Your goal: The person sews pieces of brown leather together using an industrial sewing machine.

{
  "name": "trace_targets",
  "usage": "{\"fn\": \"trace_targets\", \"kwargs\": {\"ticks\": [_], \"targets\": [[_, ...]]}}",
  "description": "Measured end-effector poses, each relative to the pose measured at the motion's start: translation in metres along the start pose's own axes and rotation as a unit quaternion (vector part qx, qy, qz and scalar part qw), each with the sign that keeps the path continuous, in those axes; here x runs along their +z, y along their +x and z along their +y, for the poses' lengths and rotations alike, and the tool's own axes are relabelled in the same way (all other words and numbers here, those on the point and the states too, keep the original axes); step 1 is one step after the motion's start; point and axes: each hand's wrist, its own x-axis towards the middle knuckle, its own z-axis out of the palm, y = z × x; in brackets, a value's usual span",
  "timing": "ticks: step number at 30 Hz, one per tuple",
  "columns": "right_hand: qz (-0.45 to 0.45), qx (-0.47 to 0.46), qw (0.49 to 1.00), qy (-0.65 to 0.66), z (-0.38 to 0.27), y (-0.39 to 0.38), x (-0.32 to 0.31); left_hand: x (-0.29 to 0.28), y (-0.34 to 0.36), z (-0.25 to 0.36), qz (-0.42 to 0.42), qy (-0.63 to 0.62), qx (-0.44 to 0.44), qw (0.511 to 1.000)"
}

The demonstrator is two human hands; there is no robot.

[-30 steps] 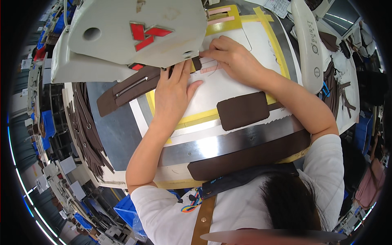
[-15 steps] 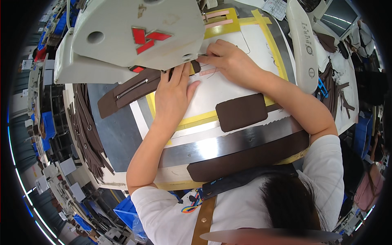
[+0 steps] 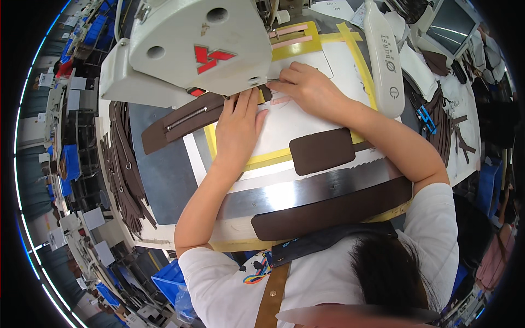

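Brown straps (image 3: pixel 121 153) lie at the left, then a long brown piece with a zipper (image 3: pixel 186 121) goes under the big white machine (image 3: pixel 178 38). The left hand (image 3: pixel 236 130) lies flat near that piece's right end, fingers close together, thumb out. Next, the right hand (image 3: pixel 313 91) curls its fingers by that end, but I can't tell if they pinch anything, and a brown patch (image 3: pixel 322 152) lies near its wrist.

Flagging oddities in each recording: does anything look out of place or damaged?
Nothing looks spilled. Slightly untidy: brown strips at the right lie crossed, unlike the bundled straps at the left. The machine head has a brownish mark. The zippered piece by the left hand shows no visible damage.
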Motion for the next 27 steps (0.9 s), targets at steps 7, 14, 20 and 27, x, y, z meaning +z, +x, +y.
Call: {"fn": "trace_targets", "kwargs": {"ticks": [7,14,20,27], "targets": [[-0.004,0.008,1.000,0.005,-0.0009,-0.0005,-0.0020,0.0030,-0.0027,0.0063,0.009,0.007,-0.020,1.000],[0.004,-0.008,1.000,0.003,-0.0001,0.0010,-0.0028,0.0022,0.0008,0.0057,0.014,0.029,-0.004,0.999],[0.008,-0.014,1.000,0.004,0.0015,0.0009,-0.0003,0.0037,0.0003,0.0057,0.011,0.038,-0.012,0.999],[0.003,-0.011,1.000,-0.002,-0.0015,-0.0014,-0.0017,0.0050,-0.0035,0.0045,0.021,0.013,-0.024,0.999]]}}
